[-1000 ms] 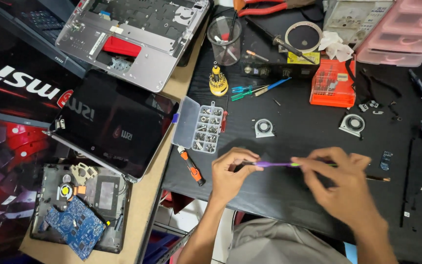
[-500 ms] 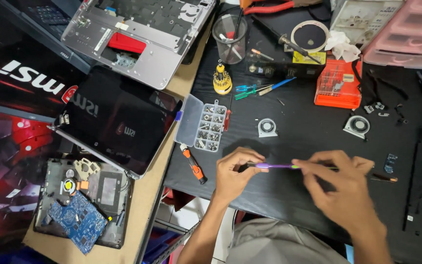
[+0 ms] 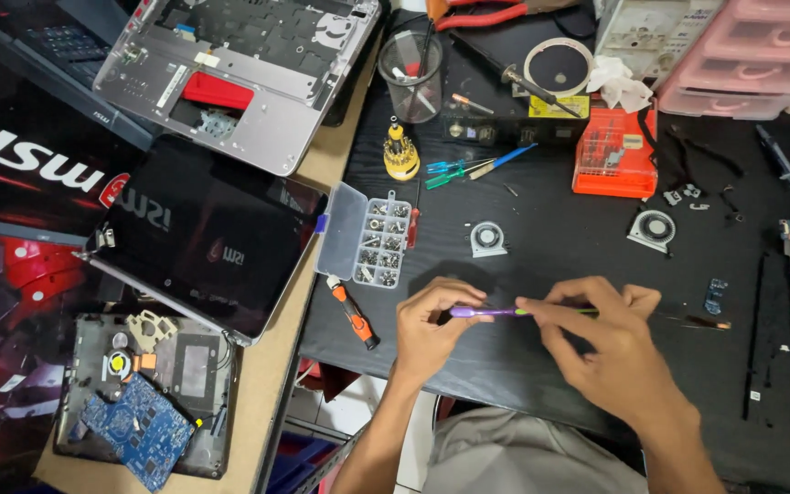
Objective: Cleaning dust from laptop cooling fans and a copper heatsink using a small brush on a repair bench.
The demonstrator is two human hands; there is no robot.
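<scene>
we pinch a thin purple tool (image 3: 486, 312) level over the black mat (image 3: 541, 265), left hand (image 3: 427, 334) closed on its purple end, right hand (image 3: 610, 352) closed on the greenish far part. a clear screw box (image 3: 365, 235) and an orange screwdriver (image 3: 353, 314) lie left of our left hand; two small fans (image 3: 487, 239) (image 3: 651, 229) sit beyond the tool.

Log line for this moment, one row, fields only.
left hand: grips purple tool | right hand: pinches its other end | tool: level above black mat | nearby: screw box, orange screwdriver, two fans
</scene>
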